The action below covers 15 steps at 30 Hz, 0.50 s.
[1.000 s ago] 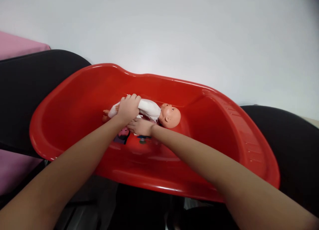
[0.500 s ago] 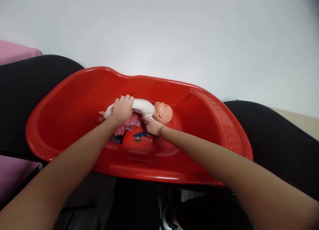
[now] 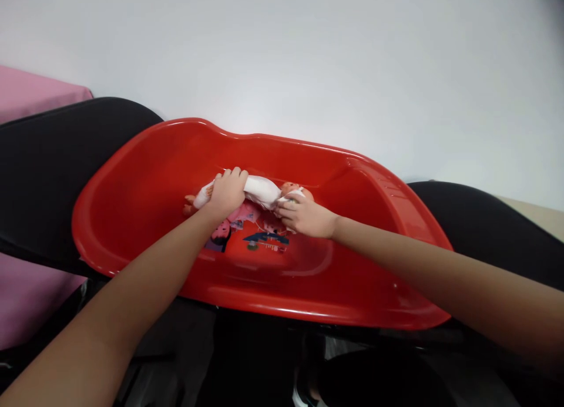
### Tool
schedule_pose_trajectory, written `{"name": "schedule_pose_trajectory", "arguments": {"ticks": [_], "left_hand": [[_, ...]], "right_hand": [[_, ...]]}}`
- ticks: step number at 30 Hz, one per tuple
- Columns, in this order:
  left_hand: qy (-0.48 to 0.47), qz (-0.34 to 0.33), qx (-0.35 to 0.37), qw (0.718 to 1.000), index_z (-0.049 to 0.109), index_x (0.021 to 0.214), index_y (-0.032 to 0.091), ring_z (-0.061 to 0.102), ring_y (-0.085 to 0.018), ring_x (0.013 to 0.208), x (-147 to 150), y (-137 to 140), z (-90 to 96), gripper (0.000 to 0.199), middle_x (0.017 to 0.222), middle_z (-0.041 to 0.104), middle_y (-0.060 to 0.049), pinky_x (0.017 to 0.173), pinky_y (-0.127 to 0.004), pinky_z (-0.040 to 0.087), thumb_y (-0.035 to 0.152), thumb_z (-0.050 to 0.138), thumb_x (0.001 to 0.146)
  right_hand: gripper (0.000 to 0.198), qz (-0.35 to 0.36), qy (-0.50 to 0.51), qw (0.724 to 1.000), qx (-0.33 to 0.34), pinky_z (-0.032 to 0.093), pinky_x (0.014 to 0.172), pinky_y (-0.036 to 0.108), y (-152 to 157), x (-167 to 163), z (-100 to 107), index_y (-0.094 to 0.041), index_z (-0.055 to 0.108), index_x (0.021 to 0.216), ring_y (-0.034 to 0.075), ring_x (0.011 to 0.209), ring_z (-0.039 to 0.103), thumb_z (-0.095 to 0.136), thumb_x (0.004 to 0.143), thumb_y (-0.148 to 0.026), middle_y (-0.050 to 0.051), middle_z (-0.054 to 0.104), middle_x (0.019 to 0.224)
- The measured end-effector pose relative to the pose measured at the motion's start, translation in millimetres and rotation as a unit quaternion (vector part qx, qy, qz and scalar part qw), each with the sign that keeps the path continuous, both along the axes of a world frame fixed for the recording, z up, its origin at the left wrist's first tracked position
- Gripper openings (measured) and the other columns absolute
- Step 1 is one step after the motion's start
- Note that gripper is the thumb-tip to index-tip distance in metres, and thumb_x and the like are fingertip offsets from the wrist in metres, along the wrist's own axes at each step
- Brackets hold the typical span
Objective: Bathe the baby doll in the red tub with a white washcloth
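Left hand [image 3: 227,192] grips the doll [image 3: 259,191] in the red tub [image 3: 145,178]; right hand [image 3: 306,218] has shifted to its head, fingers closed on white cloth [image 3: 294,195].

Two hands in play, the left hand [image 3: 227,194] and the right hand [image 3: 305,217], and both are on one doll [image 3: 259,191]. One white garment [image 3: 264,189] on that doll. One red tub [image 3: 150,178] underneath it all, just the one. On the tub floor there's one printed picture [image 3: 247,234]; how many figures are in it can't be made out from here. Two black chairs, one on the left [image 3: 53,166] and one on the right [image 3: 493,225]. One pink cloth [image 3: 30,90] at the far left. Two bare forearms reaching in, one each side.
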<state>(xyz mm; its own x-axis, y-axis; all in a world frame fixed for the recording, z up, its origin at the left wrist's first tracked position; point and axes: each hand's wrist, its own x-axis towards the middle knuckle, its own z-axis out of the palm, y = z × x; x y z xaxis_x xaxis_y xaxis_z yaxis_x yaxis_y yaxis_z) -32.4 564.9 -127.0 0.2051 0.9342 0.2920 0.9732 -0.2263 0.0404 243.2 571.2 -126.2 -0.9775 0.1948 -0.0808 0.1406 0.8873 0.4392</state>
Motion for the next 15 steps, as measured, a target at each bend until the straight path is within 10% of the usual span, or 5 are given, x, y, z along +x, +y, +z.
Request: {"name": "schedule_pose_trajectory", "arguments": {"ticks": [15], "left_hand": [[0.005, 0.001, -0.011, 1.0, 0.064, 0.127, 0.015, 0.062, -0.034, 0.118, 1.4, -3.6, 2.3, 0.03, 0.127, 0.068, -0.017, 0.098, -0.046, 0.046, 0.013, 0.045, 0.104]], "right_hand": [[0.019, -0.134, -0.024, 0.989, -0.053, 0.035, 0.112, 0.052, -15.5, 50.9, -46.3, -0.015, 0.08, 0.104, 0.03, 0.116, 0.057, 0.062, 0.101, -0.022, 0.015, 0.071, 0.114]]}}
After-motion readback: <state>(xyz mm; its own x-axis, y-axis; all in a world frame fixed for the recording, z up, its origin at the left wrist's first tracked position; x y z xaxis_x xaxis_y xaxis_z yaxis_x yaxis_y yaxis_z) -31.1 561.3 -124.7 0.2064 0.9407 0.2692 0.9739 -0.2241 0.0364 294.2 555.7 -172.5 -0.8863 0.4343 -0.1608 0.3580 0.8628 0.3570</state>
